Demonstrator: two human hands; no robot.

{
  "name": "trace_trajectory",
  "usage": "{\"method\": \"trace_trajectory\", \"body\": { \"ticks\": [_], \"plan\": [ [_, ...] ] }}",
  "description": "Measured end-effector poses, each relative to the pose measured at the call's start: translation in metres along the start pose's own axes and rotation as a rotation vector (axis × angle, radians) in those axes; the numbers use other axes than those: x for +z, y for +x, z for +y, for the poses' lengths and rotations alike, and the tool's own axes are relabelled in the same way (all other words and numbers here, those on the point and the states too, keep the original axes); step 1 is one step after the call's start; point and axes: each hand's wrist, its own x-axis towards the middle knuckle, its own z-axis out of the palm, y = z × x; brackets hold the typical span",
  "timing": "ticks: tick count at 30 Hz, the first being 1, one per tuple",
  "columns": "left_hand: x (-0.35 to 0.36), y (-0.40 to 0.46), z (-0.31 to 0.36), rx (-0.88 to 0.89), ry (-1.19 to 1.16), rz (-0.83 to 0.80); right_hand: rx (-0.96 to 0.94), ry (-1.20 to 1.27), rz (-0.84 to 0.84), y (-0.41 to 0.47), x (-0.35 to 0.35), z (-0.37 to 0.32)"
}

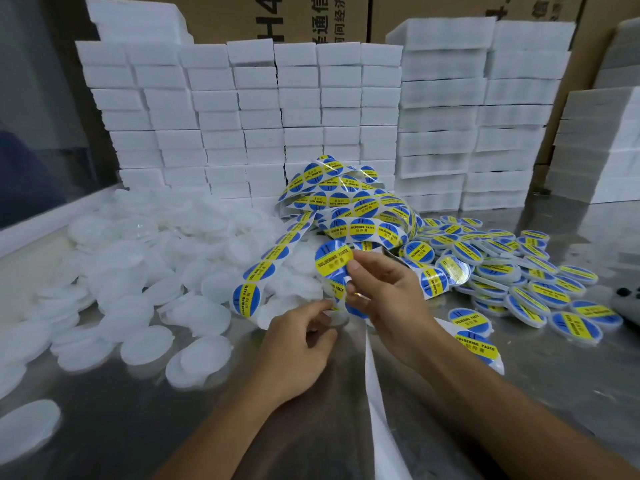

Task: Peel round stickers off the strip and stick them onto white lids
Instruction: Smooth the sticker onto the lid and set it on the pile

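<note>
Sticker half-peeled, both hands on the job.
Right hand [379, 292] pinched a sticker [333, 262] at its edge; left hand [300, 341], just below-left, pinched the strip [273, 254]. Bare lids [145, 271] lay left of the hands on the surface [121, 427], labelled lids [526, 292] right.

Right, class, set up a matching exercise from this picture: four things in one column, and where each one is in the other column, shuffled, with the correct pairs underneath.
Things
1. plain white lids
2. stickered lids
3. white boxes
4. peeled sticker

Places
A. stacked along the back
B. heaped on the person's left side of the table
C. pinched in the right hand
D. piled on the person's right side of the table

Pairs: 1-B, 2-D, 3-A, 4-C
</note>
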Motion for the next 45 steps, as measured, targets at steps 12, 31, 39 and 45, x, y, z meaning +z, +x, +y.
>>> {"method": "trace_trajectory", "body": {
  "ticks": [12,31,39,45],
  "plan": [
    [-0.02,0.029,0.023,0.2,0.161,0.419,0.374,0.365,0.076,0.001,-0.002,0.011],
    [-0.008,0.095,0.029,-0.145,0.588,-0.496,0.437,0.199,0.309,0.01,-0.009,0.007],
    [-0.008,0.082,0.019,-0.102,0.424,-0.29,0.354,0.183,0.271,0.013,-0.009,0.008],
    [-0.008,0.05,0.014,0.14,0.262,0.215,0.087,0.042,0.187,0.005,-0.006,0.006]
  ]
}}
